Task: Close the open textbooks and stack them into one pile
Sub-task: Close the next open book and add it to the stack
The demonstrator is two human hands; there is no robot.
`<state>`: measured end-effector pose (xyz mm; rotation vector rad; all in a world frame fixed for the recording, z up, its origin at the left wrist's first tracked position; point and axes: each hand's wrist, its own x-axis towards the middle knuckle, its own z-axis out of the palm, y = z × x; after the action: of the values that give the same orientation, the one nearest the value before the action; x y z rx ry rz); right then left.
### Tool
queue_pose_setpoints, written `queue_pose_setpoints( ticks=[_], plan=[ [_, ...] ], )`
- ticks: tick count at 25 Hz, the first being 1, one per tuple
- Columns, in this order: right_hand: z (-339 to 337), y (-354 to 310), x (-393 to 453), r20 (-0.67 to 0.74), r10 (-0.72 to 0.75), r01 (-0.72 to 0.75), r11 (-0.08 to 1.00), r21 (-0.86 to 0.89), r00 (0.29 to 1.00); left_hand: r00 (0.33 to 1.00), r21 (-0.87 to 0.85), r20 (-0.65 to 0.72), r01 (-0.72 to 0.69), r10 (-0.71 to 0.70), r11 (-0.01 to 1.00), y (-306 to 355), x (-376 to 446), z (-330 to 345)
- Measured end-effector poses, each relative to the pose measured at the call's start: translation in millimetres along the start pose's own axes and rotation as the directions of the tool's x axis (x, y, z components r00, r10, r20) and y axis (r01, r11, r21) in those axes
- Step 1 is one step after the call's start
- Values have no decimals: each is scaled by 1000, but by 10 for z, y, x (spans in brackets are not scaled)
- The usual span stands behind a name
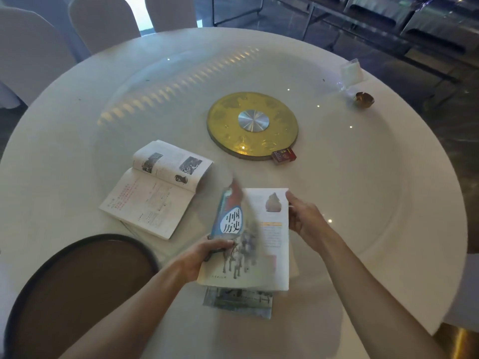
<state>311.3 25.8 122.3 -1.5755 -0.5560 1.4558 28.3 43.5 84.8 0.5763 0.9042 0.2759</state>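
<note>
A history textbook [269, 229] lies half open in front of me, its horse-picture front cover raised and blurred. My left hand [204, 257] grips that cover at its lower left edge. My right hand [303, 216] holds the right-hand page's outer edge. Beneath this book a closed textbook [238, 301] sticks out toward me. To the left, a second open textbook [158, 187] lies flat on the white round table [363, 203], showing photos and printed text, with no hand on it.
A gold turntable hub [252, 125] sits at the table's centre with a red cigarette pack [283, 156] at its near edge. A dark round tray [77, 294] is at the near left. A small brown ashtray [364, 99] and a clear stand [351, 71] are far right. Covered chairs [103, 22] stand behind.
</note>
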Motion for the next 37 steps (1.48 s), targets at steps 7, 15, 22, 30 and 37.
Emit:
queue_pose_setpoints(
  ticks=[7,15,22,30,37],
  plan=[
    [149,679,-256,86,142,-155,975,162,986,994,90,-88,-58,66,994,0,105,-14],
    [188,1001,-234,-178,101,-124,985,-122,979,906,499,-329,-72,265,864,-169,344,27],
    [158,1451,-293,-229,177,-211,969,-130,957,876,579,-415,46,246,814,-585,398,-50],
    [129,1862,-250,-330,94,-255,836,-487,939,886,865,-313,119,341,487,-750,438,-237],
    [104,1945,-173,-335,92,-285,754,-592,938,863,850,-385,193,327,491,-749,446,-309]
  ],
)
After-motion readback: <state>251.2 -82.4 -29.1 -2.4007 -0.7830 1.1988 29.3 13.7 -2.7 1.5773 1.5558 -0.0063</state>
